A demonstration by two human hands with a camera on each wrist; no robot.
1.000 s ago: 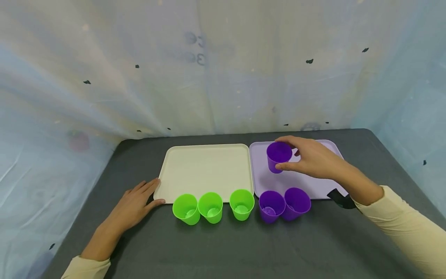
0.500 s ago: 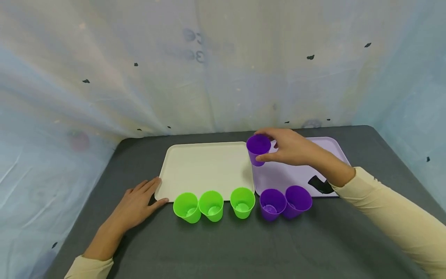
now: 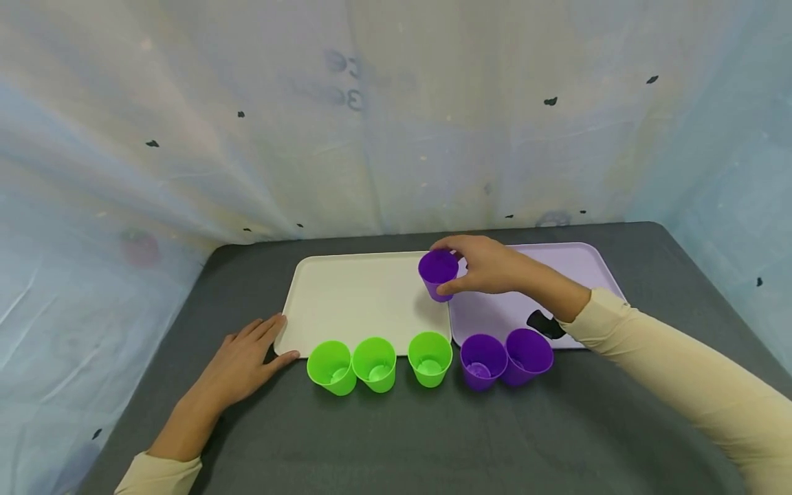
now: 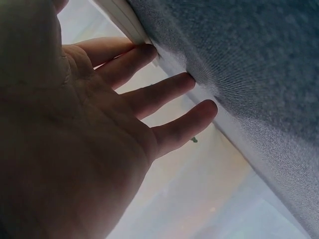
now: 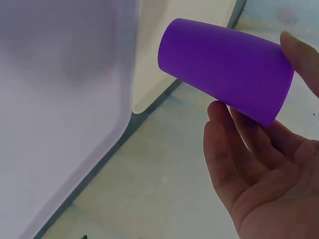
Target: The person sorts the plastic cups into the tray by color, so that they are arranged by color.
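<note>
My right hand [image 3: 485,266] grips a purple cup [image 3: 436,273] near its rim, thumb on one side and fingers on the other. In the head view the cup overlaps the right end of the cream tray [image 3: 359,295], mouth up. The right wrist view shows the cup's smooth side [image 5: 224,64] above the seam between the trays. My left hand [image 3: 243,364] lies with fingers spread at the cream tray's left front corner. In the left wrist view its fingertips [image 4: 207,109] rest on the dark cloth, close to the tray's edge.
Three green cups [image 3: 377,363] stand in a row along the cream tray's front edge. Two more purple cups [image 3: 483,360] stand to their right, before the lilac tray [image 3: 575,265]. A dark cloth [image 3: 396,440] covers the table, with hanging sheets [image 3: 396,137] behind.
My right hand has carried the purple cup leftward from over the lilac tray to the cream tray's right end, dipping slightly lately. The left hand has stayed put.
</note>
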